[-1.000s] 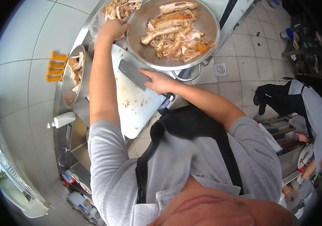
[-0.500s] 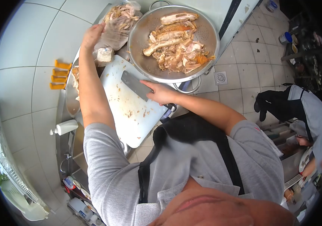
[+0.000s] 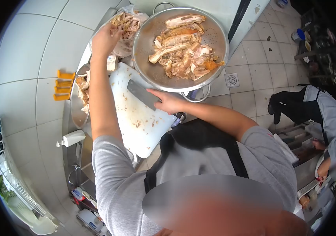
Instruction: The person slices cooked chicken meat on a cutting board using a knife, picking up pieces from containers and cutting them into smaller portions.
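My left hand [image 3: 107, 38] has its fingers curled at the near edge of a clear plastic bag [image 3: 125, 48] filled with shredded meat [image 3: 128, 24]. My right hand [image 3: 168, 103] grips a cleaver [image 3: 141, 94], index finger extended along its blade, which lies over a white cutting board [image 3: 134, 118] strewn with meat scraps. Beyond the board, a large perforated metal colander [image 3: 146, 47] holds strips and torn pieces of meat [image 3: 189, 49]. Left of my left forearm stands a metal bowl [image 3: 76, 106] with more meat pieces [image 3: 84, 91].
Several yellow hooks [image 3: 64, 84] are on the tiled wall. A white bottle [image 3: 73, 139] stands near the sink [image 3: 87, 155]. At the right, another person [image 3: 329, 110] in a grey shirt works at a counter. A drain [image 3: 232, 80] is in the floor.
My left hand moved from the bag's near side out to its left edge, then back inward over the meat. The cleaver stays in my right hand. The view shifted slightly.
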A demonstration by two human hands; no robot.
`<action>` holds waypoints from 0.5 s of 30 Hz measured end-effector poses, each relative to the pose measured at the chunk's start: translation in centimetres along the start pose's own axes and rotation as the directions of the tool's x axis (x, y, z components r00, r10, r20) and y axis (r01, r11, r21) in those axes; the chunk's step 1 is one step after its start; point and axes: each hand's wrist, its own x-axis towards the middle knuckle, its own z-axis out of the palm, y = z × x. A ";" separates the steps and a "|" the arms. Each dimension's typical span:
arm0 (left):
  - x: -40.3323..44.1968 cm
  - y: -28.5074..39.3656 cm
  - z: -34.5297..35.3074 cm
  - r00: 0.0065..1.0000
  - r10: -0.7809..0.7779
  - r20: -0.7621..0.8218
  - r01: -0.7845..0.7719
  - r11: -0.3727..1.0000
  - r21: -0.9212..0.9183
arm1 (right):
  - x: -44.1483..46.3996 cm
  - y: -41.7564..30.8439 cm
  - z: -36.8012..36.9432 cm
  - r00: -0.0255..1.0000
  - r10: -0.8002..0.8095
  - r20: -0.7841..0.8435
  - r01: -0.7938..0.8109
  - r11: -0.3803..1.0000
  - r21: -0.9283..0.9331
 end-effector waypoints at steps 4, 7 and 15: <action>3.5 -0.9 3.8 0.943 0.282 -0.179 -0.228 0.935 0.273 | -0.3 -0.5 -0.1 0.999 0.045 0.000 -0.045 0.999 -0.017; 7.6 -5.2 5.7 0.946 0.286 -0.153 -0.234 0.928 0.289 | 0.2 0.4 0.1 1.000 -0.019 0.001 0.019 1.000 -0.013; 10.5 -7.6 4.3 0.991 -0.005 -0.136 0.060 0.912 0.405 | 0.1 0.1 0.0 0.999 0.030 0.018 -0.030 1.000 -0.008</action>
